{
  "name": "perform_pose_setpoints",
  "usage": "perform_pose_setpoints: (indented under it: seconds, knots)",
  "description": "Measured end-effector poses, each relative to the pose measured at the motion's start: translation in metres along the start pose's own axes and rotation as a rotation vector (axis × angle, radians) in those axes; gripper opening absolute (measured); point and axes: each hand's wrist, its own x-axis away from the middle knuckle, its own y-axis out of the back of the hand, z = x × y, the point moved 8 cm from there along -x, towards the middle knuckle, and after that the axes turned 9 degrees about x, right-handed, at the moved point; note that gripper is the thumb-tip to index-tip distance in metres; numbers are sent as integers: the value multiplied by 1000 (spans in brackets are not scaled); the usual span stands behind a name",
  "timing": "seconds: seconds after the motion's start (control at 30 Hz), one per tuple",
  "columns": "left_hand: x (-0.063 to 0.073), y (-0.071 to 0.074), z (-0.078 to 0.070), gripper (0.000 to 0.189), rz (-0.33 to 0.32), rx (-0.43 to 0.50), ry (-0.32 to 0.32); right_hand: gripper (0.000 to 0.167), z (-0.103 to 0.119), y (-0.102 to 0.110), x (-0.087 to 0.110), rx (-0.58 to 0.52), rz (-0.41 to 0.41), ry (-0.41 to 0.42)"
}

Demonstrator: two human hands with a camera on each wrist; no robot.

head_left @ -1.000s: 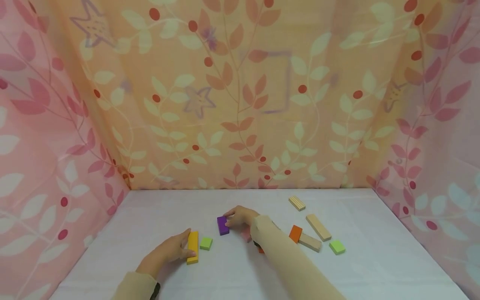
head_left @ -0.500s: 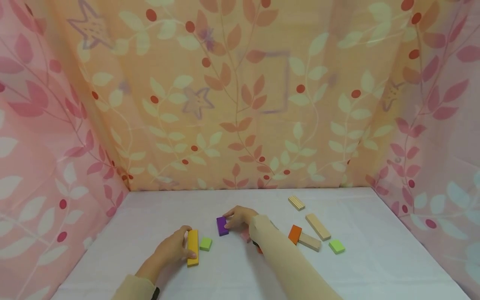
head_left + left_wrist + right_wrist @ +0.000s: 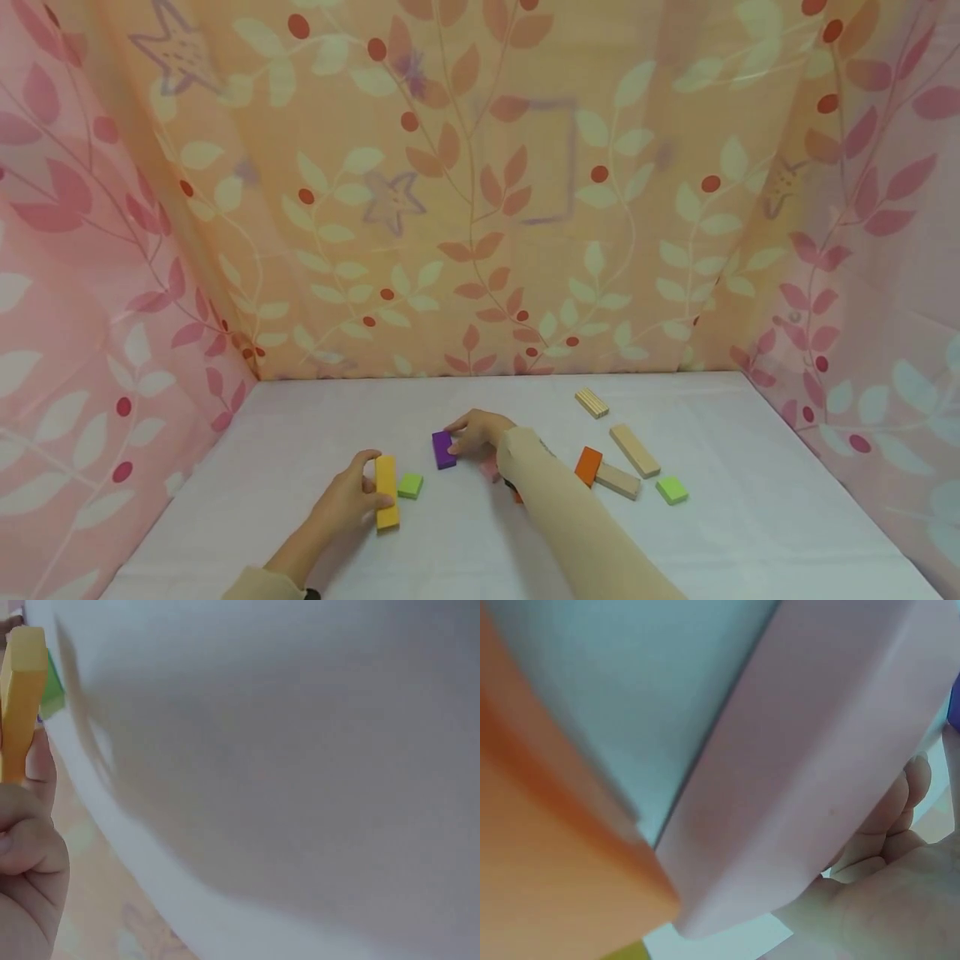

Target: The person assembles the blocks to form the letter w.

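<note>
My left hand (image 3: 345, 498) grips a long yellow block (image 3: 386, 492) from its left side, thumb near the front end and fingers at the far end. In the left wrist view the yellow block (image 3: 22, 697) stands out at the left edge, a green block (image 3: 52, 690) behind it. That small light green block (image 3: 410, 486) lies just right of the yellow one. Farther back, my right hand (image 3: 483, 429) pinches a purple block (image 3: 444, 450) by its right side. Under the right wrist lies a pink block (image 3: 491, 468), large in the right wrist view beside an orange block (image 3: 570, 885).
On the right lie an orange block (image 3: 588, 465) against a plain wooden block (image 3: 618, 481), a longer wooden block (image 3: 633, 450), another light green block (image 3: 672, 490) and a ridged wooden piece (image 3: 592, 403). The right sleeve (image 3: 570, 517) partly covers an orange block. Patterned cloth (image 3: 480, 208) encloses the table.
My left hand and the yellow block have shifted slightly, the block's front end now a little nearer the viewer. The right hand stays at the purple block.
</note>
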Motion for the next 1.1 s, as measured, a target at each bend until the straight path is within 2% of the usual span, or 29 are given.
perform_pose_setpoints:
  seconds: [0.1, 0.23, 0.43, 0.57, 0.67, 0.77, 0.93, 1.1]
  knots:
    - [2, -6, -8, 75, 2, 38, 6, 39, -1, 0, 0, -7, 1, -10]
    - [2, -22, -17, 73, 33, 89, -5, 40, 1, 1, 0, 17, 0, 19]
    - [2, -56, -31, 71, 129, 118, -74, 40, 4, 1, -3, 86, -21, 96]
    - [0, -70, -37, 68, 141, 87, -109, 39, 3, 0, -8, 73, -26, 111]
    - [-2, -77, -37, 70, 138, 34, -86, 39, 3, -1, -9, 57, -22, 114]
    - [-3, -80, -36, 74, 128, -88, -66, 39, 2, -2, -9, 50, -20, 113]
    - [4, -84, -42, 69, 122, -346, -120, 38, 2, -2, -7, 49, -17, 102]
    - [15, -91, -47, 65, 162, -463, -162, 39, 3, 0, -4, 66, -17, 102]
